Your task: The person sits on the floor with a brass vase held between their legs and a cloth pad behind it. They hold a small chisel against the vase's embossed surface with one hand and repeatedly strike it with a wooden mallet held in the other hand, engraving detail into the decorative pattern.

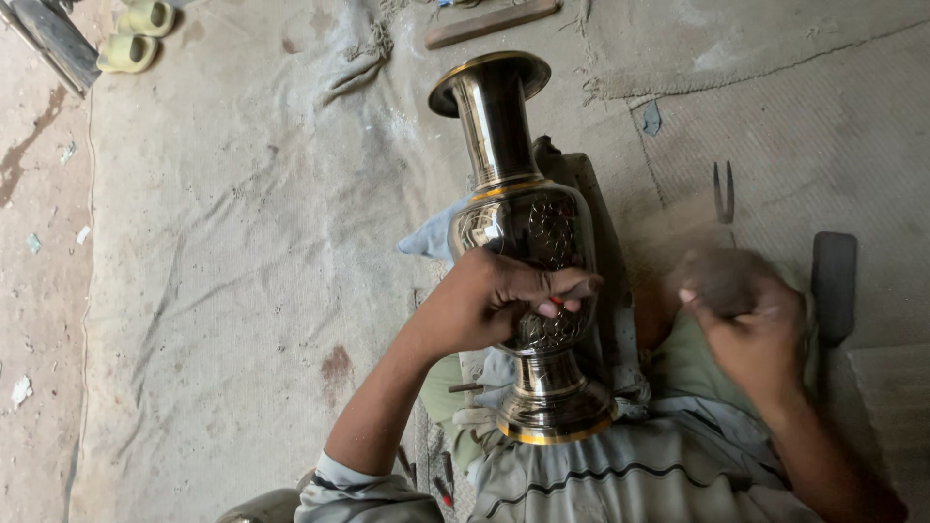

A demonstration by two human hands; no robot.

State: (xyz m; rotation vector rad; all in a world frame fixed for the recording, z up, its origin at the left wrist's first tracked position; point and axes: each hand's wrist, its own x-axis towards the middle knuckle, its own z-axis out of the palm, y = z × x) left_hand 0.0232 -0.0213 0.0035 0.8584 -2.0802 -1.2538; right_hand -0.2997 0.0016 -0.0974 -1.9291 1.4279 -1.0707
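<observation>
Looking down past my striped shirt [620, 484], I see one tall metal vase [528, 242] lying across my lap, its gold-rimmed foot close to my body and its flared mouth pointing away; laid that way, the engraved belly faces up where both hands can get at it. My left hand [494, 300] is clenched over that belly, fingers curled around a thin tool whose tip seems to press on the pattern, which also steadies the vase against rolling. My right hand [751, 324] sits just beside the vase at the right, blurred with motion and closed around something dark; what it is I cannot tell. One pale blue cloth [431, 237] pads the vase from below, probably so the polished metal does not slip or scratch. Farther out, a single dark two-pronged tool [723, 192] lies on the grey floor covering [223, 291], within reach of my right arm. Beyond the vase mouth rests one wooden stick [492, 23], and at the far left corner two pale green slippers [136, 34] sit together off the work area.
</observation>
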